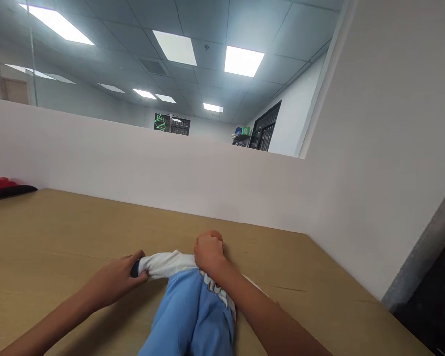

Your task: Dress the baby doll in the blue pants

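Square panels of light glow in the tiled ceiling, seen past a long opening above a low white wall. Farther back I can make out a dark barred window and, beside it, a small shelf with blue and green things on it. Against the wall stands a wide, light-brown tabletop, its wood faintly streaked; at its far left corner lies a bundle of red and black cloth.

Near the front edge of my view is a blue-and-white garment, its blue part running down out of sight and its white band across the top, between the person's two hands. The left hand pinches the band's left end, thumb and fingers closed around it beside a dark patch. The right hand is balled into a fist on the white cloth farther right, its forearm crossing over the garment's dark-printed edge.
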Available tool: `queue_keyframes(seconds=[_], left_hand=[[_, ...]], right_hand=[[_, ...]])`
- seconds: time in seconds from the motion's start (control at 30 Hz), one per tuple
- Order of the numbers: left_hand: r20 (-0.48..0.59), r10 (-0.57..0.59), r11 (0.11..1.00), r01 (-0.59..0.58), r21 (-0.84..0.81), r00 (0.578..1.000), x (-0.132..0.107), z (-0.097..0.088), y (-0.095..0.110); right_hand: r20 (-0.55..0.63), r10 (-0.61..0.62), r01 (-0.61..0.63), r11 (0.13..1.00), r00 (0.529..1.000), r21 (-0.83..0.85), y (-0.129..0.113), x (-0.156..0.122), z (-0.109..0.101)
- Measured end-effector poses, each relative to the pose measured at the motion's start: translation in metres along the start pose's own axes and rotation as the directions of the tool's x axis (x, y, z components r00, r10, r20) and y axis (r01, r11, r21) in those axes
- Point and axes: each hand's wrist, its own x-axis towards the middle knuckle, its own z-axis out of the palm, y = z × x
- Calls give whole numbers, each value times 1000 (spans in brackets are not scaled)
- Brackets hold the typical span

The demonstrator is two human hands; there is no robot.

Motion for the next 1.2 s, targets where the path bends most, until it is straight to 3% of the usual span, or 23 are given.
queue_keyframes(seconds=[0.13,0.27,0.47,0.6,0.67,0.77,0.87,0.97,1.07,1.13,1.2], left_hand=[[9,-16,998,17,-54,1000,9,7,-10],[8,-18,997,19,-75,1000,8,10,-16],[49,-66,991,71,-115,997,4,18,-25],[36,-75,986,79,-144,997,2,21,-27],[9,-62,991,63,-120,998,2,20,-25],[-6,-20,996,20,-83,1000,3,22,-25],[1,-21,998,21,-56,1000,8,26,-35],[-79,-16,1000,15,-9,997,11,27,-40],[-254,95,995,-100,-7,963,10,22,-8],[-251,270,956,-290,-46,930,7,17,39],[-182,483,860,-503,-86,856,7,16,96]], right_hand=[[4,-60,58,980,998,192,16,-21,3],[85,-144,92,892,986,443,56,-39,11],[265,-275,16,720,924,693,130,-91,20],[337,-331,-52,642,881,765,153,-132,23],[296,-287,-36,660,911,750,153,-150,26],[66,-169,90,772,983,629,151,-169,30],[-141,-109,165,859,984,484,159,-175,33],[-230,-42,124,927,972,355,182,-174,36],[-241,-8,90,940,970,328,210,-177,40],[-194,5,78,904,981,420,224,-179,41],[-107,30,35,829,994,558,233,-177,39]])
